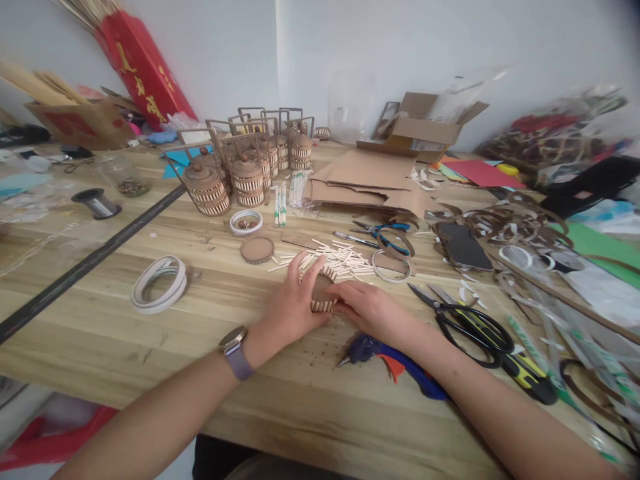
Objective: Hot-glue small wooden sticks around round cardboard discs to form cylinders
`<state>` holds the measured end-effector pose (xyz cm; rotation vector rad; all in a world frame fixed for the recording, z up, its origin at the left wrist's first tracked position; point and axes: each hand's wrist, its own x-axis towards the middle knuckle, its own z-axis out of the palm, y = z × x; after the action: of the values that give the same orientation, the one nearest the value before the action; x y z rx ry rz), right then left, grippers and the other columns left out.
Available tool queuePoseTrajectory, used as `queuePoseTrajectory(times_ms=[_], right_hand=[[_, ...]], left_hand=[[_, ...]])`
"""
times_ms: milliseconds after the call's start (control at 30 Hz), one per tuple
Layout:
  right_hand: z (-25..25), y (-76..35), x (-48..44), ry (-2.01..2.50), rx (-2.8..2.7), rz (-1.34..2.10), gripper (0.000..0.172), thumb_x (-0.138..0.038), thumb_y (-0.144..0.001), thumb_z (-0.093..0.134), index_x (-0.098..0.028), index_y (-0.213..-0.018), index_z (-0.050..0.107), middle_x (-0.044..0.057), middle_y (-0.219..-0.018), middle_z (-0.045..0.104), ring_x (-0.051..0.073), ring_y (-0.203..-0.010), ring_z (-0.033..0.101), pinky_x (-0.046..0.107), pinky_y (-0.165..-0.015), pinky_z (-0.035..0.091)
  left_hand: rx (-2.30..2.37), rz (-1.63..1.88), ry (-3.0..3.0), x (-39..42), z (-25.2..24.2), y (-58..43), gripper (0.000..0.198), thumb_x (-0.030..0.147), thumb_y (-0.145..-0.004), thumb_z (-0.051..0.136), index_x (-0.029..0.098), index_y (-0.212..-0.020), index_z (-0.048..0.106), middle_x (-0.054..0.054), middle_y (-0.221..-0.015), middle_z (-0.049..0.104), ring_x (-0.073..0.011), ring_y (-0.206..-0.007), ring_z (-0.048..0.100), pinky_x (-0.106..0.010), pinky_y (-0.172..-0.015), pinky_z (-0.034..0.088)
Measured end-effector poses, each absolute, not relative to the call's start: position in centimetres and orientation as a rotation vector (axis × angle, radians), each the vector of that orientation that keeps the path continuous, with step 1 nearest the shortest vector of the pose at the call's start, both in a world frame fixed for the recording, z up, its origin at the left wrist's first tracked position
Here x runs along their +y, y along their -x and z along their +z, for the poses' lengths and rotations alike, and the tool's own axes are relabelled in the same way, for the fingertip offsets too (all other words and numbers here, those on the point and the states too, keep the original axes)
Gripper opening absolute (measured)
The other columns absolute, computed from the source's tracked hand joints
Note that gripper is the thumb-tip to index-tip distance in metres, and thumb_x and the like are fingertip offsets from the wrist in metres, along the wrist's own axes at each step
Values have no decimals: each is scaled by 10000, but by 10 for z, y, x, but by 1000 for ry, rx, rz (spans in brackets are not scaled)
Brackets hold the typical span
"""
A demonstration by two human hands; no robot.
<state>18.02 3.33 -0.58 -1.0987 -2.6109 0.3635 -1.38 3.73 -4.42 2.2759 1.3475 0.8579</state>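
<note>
Between my two hands is a small round cardboard basket (324, 291) with short pale sticks standing around its rim. My left hand (295, 301) curls around its left side, thumb at the near edge and fingers over the far edge. With bent fingers my right hand (367, 305) pinches the basket's right side; the fingertips partly cover the wall there. Just beyond the hands lies a loose pile of short pale sticks (345, 259). A round cardboard disc with a braided edge (257, 249) rests to the left of the pile. A blue glue gun (385, 353) lies under my right forearm.
Several finished lidded baskets with handles (249, 180) stand at the back. A roll of white tape (159, 285) lies left. Black scissors (467, 327), a yellow utility knife (525, 373), pliers (387, 228) and a phone (464, 245) lie right. Flattened cardboard (370, 177) sits behind.
</note>
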Motion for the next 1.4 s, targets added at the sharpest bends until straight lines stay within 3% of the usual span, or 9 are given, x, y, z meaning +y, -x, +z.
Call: queuePoseTrajectory(times_ms=[333, 500, 700, 900, 967, 1033, 1133, 1267, 1400], right_hand=[[-7, -181, 32, 829, -2723, -29, 196, -34, -926, 466, -167, -874, 600, 48, -753, 612, 198, -692, 547, 291, -636, 413], [-7, -182, 32, 799, -2734, -36, 179, -43, -932, 495, -178, -853, 582, 34, -750, 599, 189, -695, 543, 283, -642, 391], [-9, -183, 33, 815, -2725, -32, 158, -56, -933, 495, -152, -922, 621, 59, -771, 629, 202, -714, 570, 290, -649, 425], [3, -190, 33, 964, -2679, 70, 233, -175, -924, 605, -176, -1156, 594, 90, -929, 687, 240, -846, 646, 326, -722, 481], [14, -198, 30, 1030, -2629, 96, 186, -270, -924, 629, -192, -1090, 608, 83, -905, 696, 232, -819, 654, 315, -704, 479], [25, -209, 21, 1156, -2618, 121, 117, -320, -942, 593, -213, -902, 616, 49, -780, 683, 202, -700, 637, 285, -626, 445], [35, -227, 1, 1474, -2639, 205, 296, -363, -957, 542, -228, -694, 560, 12, -599, 628, 166, -531, 576, 263, -518, 352], [28, -244, -26, 1832, -2647, 603, 194, -382, -858, 660, -236, -742, 607, 22, -672, 691, 191, -557, 622, 266, -512, 350], [10, -252, -36, 1925, -2534, 736, 90, -233, -767, 667, -226, -806, 586, 36, -741, 692, 211, -642, 631, 277, -569, 391]], left_hand=[[1299, 866, -2273, 38, -46, 15, 1121, 202, -617, 889, 312, -1499, 207, -172, -1550, 189, -400, -1462, 260, -574, -1072, 439], [1290, 855, -2252, 39, -45, 16, 1157, 218, -590, 917, 337, -1494, 206, -167, -1558, 182, -414, -1457, 269, -611, -1076, 423], [1248, 764, -2310, 41, -44, 18, 1172, 252, -582, 940, 335, -1496, 211, -163, -1580, 156, -397, -1445, 309, -576, -1081, 437], [1261, 754, -2307, 42, -43, 21, 1117, 204, -637, 892, 360, -1502, 203, -137, -1578, 160, -396, -1442, 316, -583, -1074, 444], [1274, 737, -2282, 42, -40, 22, 1097, 182, -638, 878, 354, -1500, 222, -134, -1573, 161, -396, -1440, 320, -577, -1088, 434], [1288, 733, -2259, 41, -38, 23, 1104, 172, -624, 881, 350, -1500, 234, -132, -1573, 154, -397, -1433, 332, -565, -1095, 432], [1338, 756, -2218, 38, -36, 22, 1141, 207, -586, 915, 347, -1498, 242, -139, -1577, 134, -417, -1415, 352, -564, -1065, 461], [1404, 799, -2225, 33, -37, 17, 1143, 220, -578, 926, 326, -1490, 246, -159, -1575, 126, -436, -1424, 326, -567, -1048, 474], [1453, 801, -2255, 29, -40, 14, 1087, 188, -631, 883, 313, -1493, 232, -176, -1579, 94, -452, -1414, 335, -564, -993, 517]])
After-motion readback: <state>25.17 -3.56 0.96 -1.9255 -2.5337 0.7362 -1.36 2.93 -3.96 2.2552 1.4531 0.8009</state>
